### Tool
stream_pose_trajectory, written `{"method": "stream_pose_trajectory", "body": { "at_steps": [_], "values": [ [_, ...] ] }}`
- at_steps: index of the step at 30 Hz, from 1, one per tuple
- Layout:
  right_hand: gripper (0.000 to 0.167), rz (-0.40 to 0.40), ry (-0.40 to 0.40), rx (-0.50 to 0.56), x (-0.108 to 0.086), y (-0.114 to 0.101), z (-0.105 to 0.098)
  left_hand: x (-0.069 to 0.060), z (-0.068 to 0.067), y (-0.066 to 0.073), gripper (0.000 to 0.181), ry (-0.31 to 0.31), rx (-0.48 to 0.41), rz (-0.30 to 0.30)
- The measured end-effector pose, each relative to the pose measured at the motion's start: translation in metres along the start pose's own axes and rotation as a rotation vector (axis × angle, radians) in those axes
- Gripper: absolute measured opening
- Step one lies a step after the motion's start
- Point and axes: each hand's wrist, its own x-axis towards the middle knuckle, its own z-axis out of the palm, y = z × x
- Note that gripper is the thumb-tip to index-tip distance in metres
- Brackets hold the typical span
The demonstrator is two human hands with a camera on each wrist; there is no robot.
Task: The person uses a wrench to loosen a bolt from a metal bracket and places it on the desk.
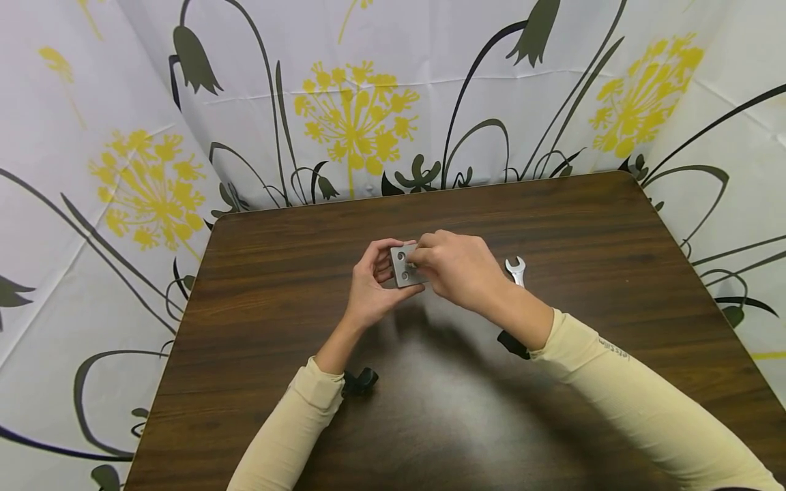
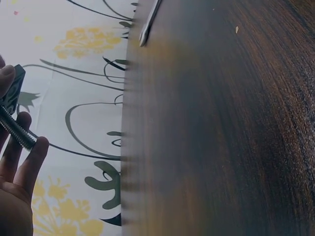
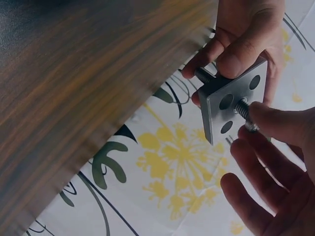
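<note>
My left hand [image 1: 370, 290] grips a grey metal plate [image 1: 402, 271] by its edges above the table. Several round holes show in the plate. In the right wrist view a threaded bolt [image 3: 241, 107] stands out from the plate's face, and my right hand [image 3: 275, 162] pinches its end between thumb and index finger. A thicker threaded piece [image 3: 204, 75] sticks out on the plate's other side, beside the left fingers. The left wrist view shows this threaded shaft [image 2: 18, 132] by the left fingertips. From above, my right hand [image 1: 460, 269] hides part of the plate.
An open-ended wrench [image 1: 516, 268] lies on the brown wooden table [image 1: 276, 286], partly covered by my right forearm. Black wrist-worn gear [image 1: 362, 382] shows at the left sleeve. A white curtain [image 1: 393, 41] with yellow and grey flowers hangs behind the table.
</note>
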Motion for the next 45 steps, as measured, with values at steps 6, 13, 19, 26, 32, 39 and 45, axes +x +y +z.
{"method": "stream_pose_trajectory", "body": {
  "at_steps": [6, 13, 19, 26, 32, 39, 45],
  "values": [
    [0.023, 0.025, 0.0, -0.004, 0.0, 0.0005, 0.0, -0.0011, 0.0001, -0.0003, 0.07, 0.001, 0.009, -0.005],
    [0.026, 0.109, -0.005, 0.008, 0.0009, -0.0005, -0.0003, -0.0003, 0.0013, -0.0004, 0.069, 0.0, -0.01, 0.005],
    [0.018, 0.005, -0.013, 0.009, -0.0002, 0.0005, -0.0012, -0.0004, 0.0008, -0.0003, 0.07, -0.003, -0.002, -0.002],
    [0.024, 0.023, -0.027, -0.007, 0.0001, 0.0, -0.0014, -0.0022, 0.0002, -0.0008, 0.07, -0.009, 0.011, -0.006],
    [0.027, 0.095, -0.02, -0.015, 0.0022, -0.0008, -0.0023, 0.0008, 0.0008, 0.0008, 0.069, -0.006, -0.008, 0.027],
    [0.019, -0.017, -0.014, 0.017, 0.0008, 0.0027, -0.0023, -0.0004, 0.0008, 0.0021, 0.07, -0.009, 0.002, 0.001],
    [0.024, -0.022, -0.012, 0.001, -0.0001, 0.0021, -0.0025, -0.0019, -0.0002, -0.0065, 0.071, -0.003, -0.001, 0.001]
  ]
}}
